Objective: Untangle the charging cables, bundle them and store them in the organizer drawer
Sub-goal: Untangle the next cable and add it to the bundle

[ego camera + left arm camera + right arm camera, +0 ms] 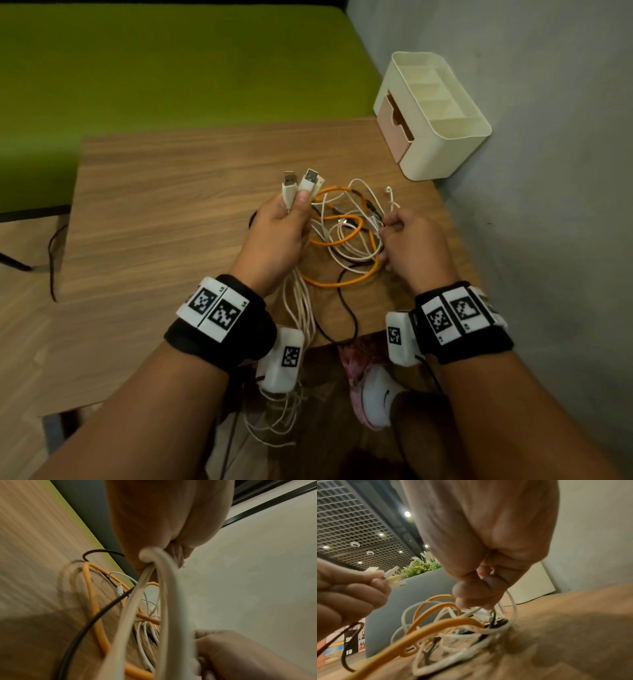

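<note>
Left hand (274,226) grips white cables (301,308), plugs (299,185) upright above fist; their slack hangs over near table (154,192) edge. Right hand (411,246) pinches a strand at right of tangle (346,233), between both grips. Organizer (442,126) beyond right grip, at wall corner, its drawer (394,137) slightly open. Bare tabletop left of left grip.

Readable numerals: "18" in white on a dark sign panel (349,644) at the lower left of the right wrist view, with "2" and a cut-off digit above it. In the head view, wristband marker tags (214,306) bear square coded patterns; their small edge characters are too small to read.
</note>
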Tool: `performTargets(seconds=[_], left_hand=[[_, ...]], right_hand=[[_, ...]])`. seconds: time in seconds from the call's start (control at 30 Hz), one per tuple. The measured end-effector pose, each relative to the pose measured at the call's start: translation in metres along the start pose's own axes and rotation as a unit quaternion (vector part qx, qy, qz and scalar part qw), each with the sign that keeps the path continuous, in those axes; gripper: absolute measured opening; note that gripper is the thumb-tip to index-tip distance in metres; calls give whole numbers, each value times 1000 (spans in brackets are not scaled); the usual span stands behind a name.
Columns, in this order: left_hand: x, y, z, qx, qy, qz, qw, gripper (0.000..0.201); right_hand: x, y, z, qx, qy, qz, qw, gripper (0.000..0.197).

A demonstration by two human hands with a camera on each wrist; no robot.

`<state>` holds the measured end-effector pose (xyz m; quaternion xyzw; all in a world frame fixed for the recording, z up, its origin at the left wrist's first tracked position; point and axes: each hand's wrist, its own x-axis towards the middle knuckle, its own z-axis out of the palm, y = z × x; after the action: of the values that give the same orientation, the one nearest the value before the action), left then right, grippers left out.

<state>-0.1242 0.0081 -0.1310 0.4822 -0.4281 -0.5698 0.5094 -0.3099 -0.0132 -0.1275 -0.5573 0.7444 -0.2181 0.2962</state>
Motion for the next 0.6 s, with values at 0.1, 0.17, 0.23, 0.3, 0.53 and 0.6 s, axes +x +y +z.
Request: performTargets(seconds=[0.1, 0.17, 0.23, 0.3, 0.53, 0.6], left_hand=[[8, -4, 9, 40, -12, 18, 999, 34], [12, -6, 13, 61, -14, 17, 998, 35], [16, -7, 15, 66, -2, 9, 998, 37], [17, -10, 17, 67, 5, 10, 998, 36], [17, -9, 22, 15, -24, 1, 1000, 32], [16, -7, 21, 7, -32, 0, 999, 33]], right_hand=[[7, 4, 1, -103, -18, -38, 994, 17], [16, 2, 4, -126, -15, -63, 990, 15], [21, -1, 7, -134, 5, -88, 987, 10], [25, -3, 9, -156, 4, -101, 983, 11], [27, -6, -5, -199, -60, -86, 974, 12], [26, -6, -4, -210, -61, -79, 973, 12]])
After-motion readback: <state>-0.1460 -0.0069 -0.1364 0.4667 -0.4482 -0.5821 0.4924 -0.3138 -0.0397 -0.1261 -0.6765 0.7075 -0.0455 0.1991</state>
